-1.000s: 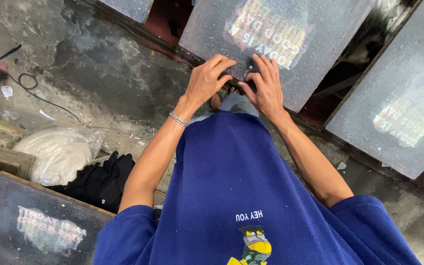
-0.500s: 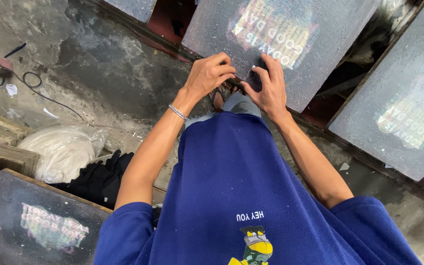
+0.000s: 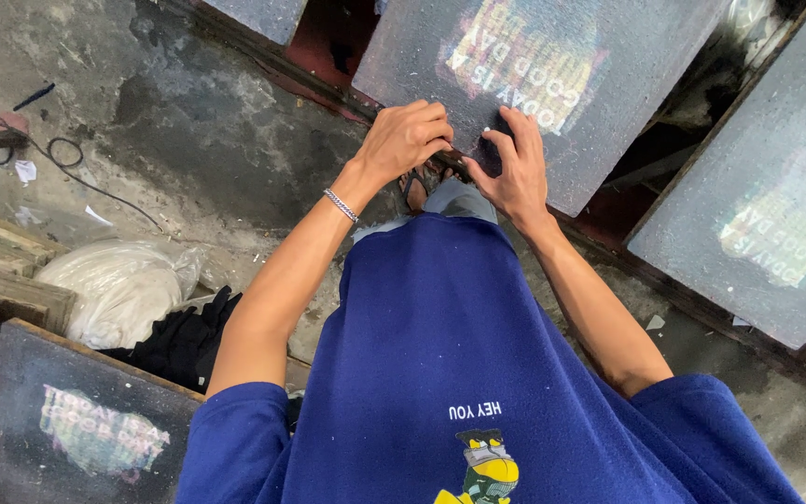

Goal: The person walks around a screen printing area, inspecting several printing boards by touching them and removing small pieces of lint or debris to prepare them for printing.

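From the head camera we look down on our left hand (image 3: 405, 140) and right hand (image 3: 513, 168), both at the near corner of a dark printing board (image 3: 608, 103). The board lies flat ahead of us, its long axis running from that near corner up and to the far right. Left fingers are curled closed on the board's edge; right fingers are spread, tips pressing the surface. We count four such boards wholly or partly visible, one white sack (image 3: 118, 285) and one black cloth (image 3: 184, 336) at left.
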